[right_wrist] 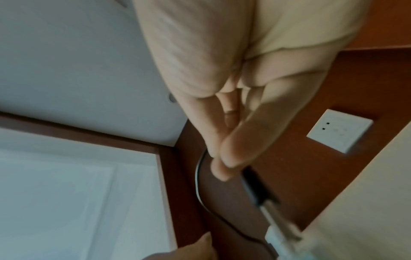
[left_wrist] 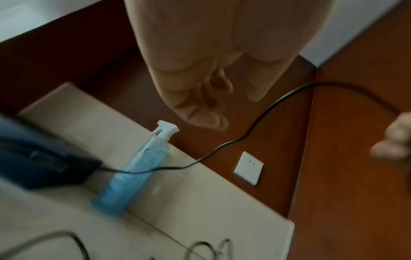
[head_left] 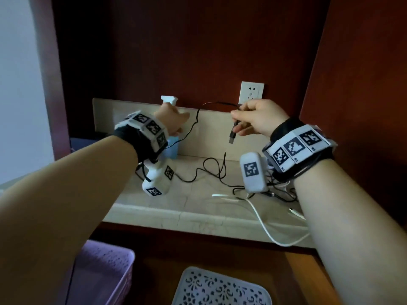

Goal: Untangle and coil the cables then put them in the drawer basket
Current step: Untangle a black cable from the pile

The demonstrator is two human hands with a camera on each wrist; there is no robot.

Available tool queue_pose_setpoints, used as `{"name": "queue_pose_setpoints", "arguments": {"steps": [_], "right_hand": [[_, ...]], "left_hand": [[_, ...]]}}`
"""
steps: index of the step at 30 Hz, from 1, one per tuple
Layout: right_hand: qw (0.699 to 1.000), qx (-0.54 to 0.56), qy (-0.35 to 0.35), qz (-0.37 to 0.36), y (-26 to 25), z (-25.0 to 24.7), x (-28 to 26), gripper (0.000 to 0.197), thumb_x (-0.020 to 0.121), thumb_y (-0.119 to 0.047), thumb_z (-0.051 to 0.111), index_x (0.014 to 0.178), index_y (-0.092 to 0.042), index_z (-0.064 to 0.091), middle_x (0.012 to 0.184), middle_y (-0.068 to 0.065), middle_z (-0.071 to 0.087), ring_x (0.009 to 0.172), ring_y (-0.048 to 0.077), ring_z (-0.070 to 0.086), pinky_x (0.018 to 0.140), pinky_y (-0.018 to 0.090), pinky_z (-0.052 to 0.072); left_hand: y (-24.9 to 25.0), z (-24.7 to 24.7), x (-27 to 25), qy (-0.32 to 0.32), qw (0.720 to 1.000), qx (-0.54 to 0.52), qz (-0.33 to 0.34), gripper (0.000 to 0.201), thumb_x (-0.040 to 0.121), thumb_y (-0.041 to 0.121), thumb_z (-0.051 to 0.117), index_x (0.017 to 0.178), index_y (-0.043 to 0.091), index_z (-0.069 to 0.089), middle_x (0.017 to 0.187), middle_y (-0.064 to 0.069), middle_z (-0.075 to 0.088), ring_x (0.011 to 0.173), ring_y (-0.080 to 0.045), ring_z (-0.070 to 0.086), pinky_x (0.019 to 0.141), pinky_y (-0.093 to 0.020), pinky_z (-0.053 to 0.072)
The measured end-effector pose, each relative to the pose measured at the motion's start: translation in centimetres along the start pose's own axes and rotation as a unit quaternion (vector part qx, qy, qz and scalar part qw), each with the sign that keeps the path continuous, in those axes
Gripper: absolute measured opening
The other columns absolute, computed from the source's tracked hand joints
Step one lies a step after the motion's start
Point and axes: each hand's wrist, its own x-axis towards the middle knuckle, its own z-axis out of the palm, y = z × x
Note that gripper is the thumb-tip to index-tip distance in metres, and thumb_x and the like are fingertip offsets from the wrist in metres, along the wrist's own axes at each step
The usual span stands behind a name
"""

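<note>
My right hand (head_left: 239, 116) is raised above the counter and pinches a black cable (head_left: 197, 115) between thumb and fingers (right_wrist: 222, 165). The cable's USB plug (head_left: 232, 136) hangs just below the pinch. From there the cable (left_wrist: 262, 116) arcs left and drops behind my left wrist. Loops of black cable (head_left: 211, 170) lie on the counter, and a tangle (head_left: 279, 192) sits under my right wrist. My left hand (head_left: 176, 124) hovers near the spray bottle with its fingers (left_wrist: 200, 112) loosely curled, holding nothing. A purple basket (head_left: 99, 271) stands low on the left.
A blue spray bottle (head_left: 170, 148) stands against the backsplash behind my left hand. A wall socket (head_left: 251, 92) is behind the right hand. A white cable (head_left: 259, 216) trails over the counter's front edge. A white perforated panel (head_left: 220, 289) lies below.
</note>
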Motion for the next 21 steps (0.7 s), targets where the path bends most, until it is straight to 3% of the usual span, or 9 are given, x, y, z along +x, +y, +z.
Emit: {"name": "queue_pose_setpoints", "arguments": {"steps": [1,3,5,7,10,14,17,19,21], "right_hand": [[1.0,0.025,0.003,0.005,-0.2,0.8,-1.0,0.012,0.088,-0.01,0.061,0.079,-0.008,0.053,0.072,0.007,0.061,0.053,0.008,0.064,0.048,0.017,0.051],[0.998,0.06,0.007,0.01,-0.3,2.4,-2.8,0.013,0.088,-0.01,0.062,0.079,-0.008,0.053,0.069,0.005,0.059,0.057,0.009,0.066,0.049,0.017,0.052],[0.998,0.065,0.004,0.017,-0.3,3.9,-4.8,0.014,0.089,-0.014,0.061,0.077,-0.011,0.054,0.065,0.0,0.058,0.058,0.009,0.066,0.044,0.016,0.045],[1.0,0.024,-0.004,0.02,-0.2,5.3,-6.6,0.015,0.089,-0.02,0.06,0.076,-0.014,0.057,0.063,-0.005,0.062,0.053,0.005,0.059,0.043,0.015,0.036],[0.999,-0.009,-0.022,0.022,-0.4,7.1,-8.9,0.014,0.088,-0.023,0.062,0.076,-0.014,0.06,0.071,-0.005,0.068,0.043,-0.001,0.043,0.041,0.012,0.032],[0.999,-0.026,-0.026,0.018,-1.4,9.3,-10.8,0.019,0.088,-0.022,0.062,0.072,-0.014,0.056,0.077,0.0,0.069,0.036,-0.004,0.041,0.037,0.009,0.03],[0.999,-0.031,-0.018,0.007,-2.3,11.3,-11.6,0.021,0.087,-0.024,0.063,0.07,-0.016,0.056,0.077,0.002,0.07,0.035,-0.001,0.039,0.037,0.009,0.028],[0.999,-0.049,-0.011,-0.005,-3.3,12.9,-12.1,0.023,0.089,-0.03,0.059,0.07,-0.017,0.058,0.079,0.002,0.07,0.039,-0.001,0.041,0.044,0.012,0.032],[0.995,-0.096,0.014,-0.007,-4.2,14.5,-12.4,0.025,0.094,-0.036,0.05,0.082,-0.017,0.061,0.081,-0.002,0.069,0.054,-0.001,0.048,0.06,0.021,0.039]], "left_hand": [[-0.2,-0.3,-1.3,-0.04,0.997,-0.064,-0.019,0.018,0.098,0.027,0.047,0.095,0.009,0.051,0.08,-0.006,0.058,0.068,-0.014,0.057,0.062,-0.022,0.048],[-0.9,-1.0,-3.9,-0.119,0.989,-0.092,-0.014,0.026,0.1,0.027,0.043,0.083,0.011,0.056,0.079,-0.001,0.06,0.074,-0.012,0.06,0.072,-0.023,0.047],[-1.8,-1.5,-6.4,-0.173,0.984,-0.013,0.039,0.021,0.099,0.026,0.045,0.085,0.017,0.057,0.085,0.003,0.063,0.083,-0.011,0.062,0.078,-0.024,0.047],[-2.5,-2.2,-8.5,-0.206,0.97,0.103,0.082,0.014,0.097,0.026,0.048,0.087,0.025,0.057,0.091,0.008,0.065,0.087,-0.006,0.063,0.073,-0.018,0.048],[-3.7,-3.5,-10.5,-0.232,0.956,0.152,0.094,0.012,0.095,0.023,0.05,0.088,0.029,0.059,0.093,0.009,0.067,0.087,-0.002,0.064,0.075,-0.018,0.051],[-4.6,-5.1,-12.4,-0.24,0.962,0.099,0.086,0.019,0.098,0.02,0.045,0.105,0.009,0.06,0.094,0.0,0.067,0.087,-0.01,0.065,0.082,-0.03,0.05],[-5.2,-6.8,-13.4,-0.241,0.952,0.142,0.12,0.018,0.098,0.026,0.044,0.096,0.016,0.059,0.089,0.003,0.067,0.082,-0.009,0.064,0.078,-0.026,0.051],[-5.9,-8.3,-13.9,-0.245,0.941,0.173,0.155,0.013,0.096,0.027,0.048,0.09,0.022,0.059,0.088,0.004,0.068,0.085,-0.011,0.066,0.081,-0.027,0.053],[-6.7,-10.2,-14.3,-0.259,0.938,0.163,0.162,0.013,0.097,0.022,0.048,0.093,0.016,0.06,0.086,0.006,0.068,0.085,-0.011,0.067,0.086,-0.03,0.053]]}}
